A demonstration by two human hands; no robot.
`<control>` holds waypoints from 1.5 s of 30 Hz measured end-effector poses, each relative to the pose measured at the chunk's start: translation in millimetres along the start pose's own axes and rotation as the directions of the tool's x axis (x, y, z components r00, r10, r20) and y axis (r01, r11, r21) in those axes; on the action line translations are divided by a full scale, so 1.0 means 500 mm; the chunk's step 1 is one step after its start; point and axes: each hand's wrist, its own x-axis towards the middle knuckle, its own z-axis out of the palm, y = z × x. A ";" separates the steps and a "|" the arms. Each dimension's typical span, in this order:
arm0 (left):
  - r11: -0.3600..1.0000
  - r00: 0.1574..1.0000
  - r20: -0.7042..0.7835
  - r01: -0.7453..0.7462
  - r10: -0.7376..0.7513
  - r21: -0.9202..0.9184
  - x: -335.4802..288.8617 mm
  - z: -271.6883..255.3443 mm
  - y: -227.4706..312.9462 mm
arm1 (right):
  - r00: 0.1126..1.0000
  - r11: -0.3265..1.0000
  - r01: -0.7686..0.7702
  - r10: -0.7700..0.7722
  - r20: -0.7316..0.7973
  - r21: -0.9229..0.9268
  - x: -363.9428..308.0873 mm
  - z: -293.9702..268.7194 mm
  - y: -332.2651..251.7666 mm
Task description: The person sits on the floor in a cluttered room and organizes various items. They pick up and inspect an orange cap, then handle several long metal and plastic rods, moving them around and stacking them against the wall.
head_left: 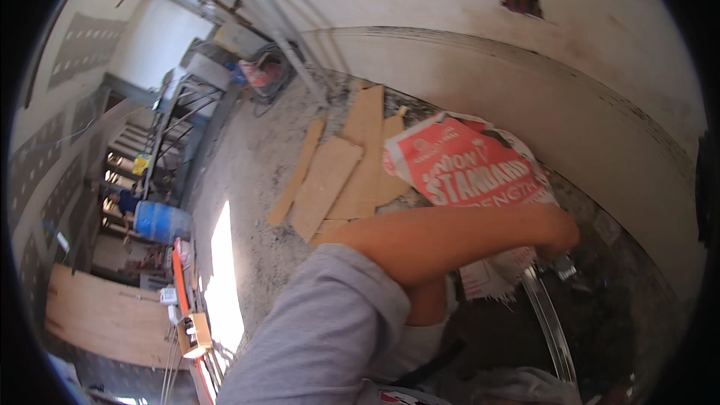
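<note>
My left forearm in a rolled grey sleeve comes up from the lower edge and reaches across to the right. At its end my left hand is bent downward and looks closed, its fingers mostly hidden. Just under it are a small shiny metal piece and the upper end of a long, bright metal strip. What the hand grips cannot be made out. Behind the forearm lies a red and white paper sack, crumpled and frayed. A bare patch of skin shows below the forearm; which limb it is stays unclear. My right hand is not visible.
Flat brown board pieces lie on the dusty concrete floor. A pale wall with a hole rises behind. Leftward are a metal pole, a blue barrel, a wooden sheet and an orange bar.
</note>
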 end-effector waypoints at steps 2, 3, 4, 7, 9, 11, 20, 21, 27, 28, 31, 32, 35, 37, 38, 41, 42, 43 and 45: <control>0.994 0.985 -0.134 0.105 -0.109 -0.039 -0.037 0.008 -0.010 | 0.996 0.996 0.086 -0.087 -0.021 -0.029 -0.046 0.026 0.038; 0.987 0.981 -0.132 0.130 -0.142 -0.096 -0.069 0.023 -0.018 | 0.991 0.988 0.129 -0.132 -0.028 -0.086 -0.039 0.016 0.038; 0.990 0.974 -0.193 0.100 -0.118 -0.099 -0.065 0.019 -0.022 | 0.997 0.971 0.074 -0.075 0.005 -0.229 -0.038 -0.013 0.070; 0.987 0.964 -0.218 0.139 -0.154 -0.081 -0.065 0.005 0.016 | 0.893 0.925 -0.368 0.379 0.241 -0.090 -0.015 -0.116 -0.171; 0.995 0.976 -0.197 0.087 -0.096 -0.057 -0.058 -0.024 0.029 | 0.902 0.908 -0.407 0.382 0.203 0.099 -0.039 -0.136 -0.158; 0.997 0.982 -0.174 0.065 -0.069 -0.032 -0.050 -0.052 0.045 | 0.906 0.842 -0.418 0.356 0.231 0.341 -0.041 -0.167 -0.160; 0.947 0.970 -0.184 0.204 -0.160 0.250 -0.159 0.042 -0.019 | 0.683 0.706 -0.144 -0.436 0.586 0.693 -0.103 -0.204 -0.789; 0.929 0.934 -0.332 0.232 -0.130 0.289 -0.130 0.085 -0.015 | 0.648 0.641 -0.111 -0.533 0.544 0.760 -0.114 -0.167 -0.786; 0.745 0.816 0.133 0.430 -0.562 0.510 0.091 0.044 0.019 | 0.411 0.924 -0.155 -0.262 0.873 0.350 -0.125 -0.391 -0.914; 0.741 0.806 0.179 0.399 -0.564 0.540 0.062 0.026 0.030 | 0.454 0.913 -0.125 -0.294 0.841 0.387 -0.123 -0.337 -0.900; 0.685 0.739 0.305 0.280 -0.601 0.672 0.055 0.048 0.042 | 0.436 0.713 0.280 -0.691 0.577 0.642 -0.119 -0.304 -0.919; 0.677 0.712 0.348 0.239 -0.610 0.696 0.073 0.059 0.045 | 0.406 0.673 0.274 -0.728 0.552 0.687 -0.121 -0.293 -0.924; 0.687 0.639 0.455 0.163 -0.620 0.708 0.116 0.071 0.047 | 0.337 0.573 0.261 -0.808 0.482 0.777 -0.105 -0.232 -0.961; 0.643 0.711 0.333 0.215 -0.619 0.735 0.143 0.047 0.061 | 0.374 0.505 0.254 -0.838 0.398 0.825 -0.094 -0.205 -0.979; 0.586 0.738 0.246 0.241 -0.629 0.774 0.152 0.053 0.070 | 0.370 0.490 0.241 -0.844 0.388 0.837 -0.087 -0.197 -0.989; 0.465 0.770 0.049 0.331 -0.636 0.821 0.138 0.113 0.087 | 0.267 0.464 0.197 -0.873 0.408 0.864 -0.118 -0.205 -1.044; 0.468 0.787 0.029 0.335 -0.616 0.818 0.125 0.105 0.095 | 0.256 0.454 0.191 -0.879 0.402 0.870 -0.120 -0.211 -1.055; 0.575 0.813 0.119 0.291 -0.570 0.765 0.082 0.046 0.108 | 0.248 0.447 0.184 -0.883 0.399 0.875 -0.121 -0.217 -1.064; 0.625 0.790 0.162 0.322 -0.591 0.711 0.101 0.045 0.106 | 0.206 0.428 0.167 -0.896 0.394 0.888 -0.133 -0.229 -1.086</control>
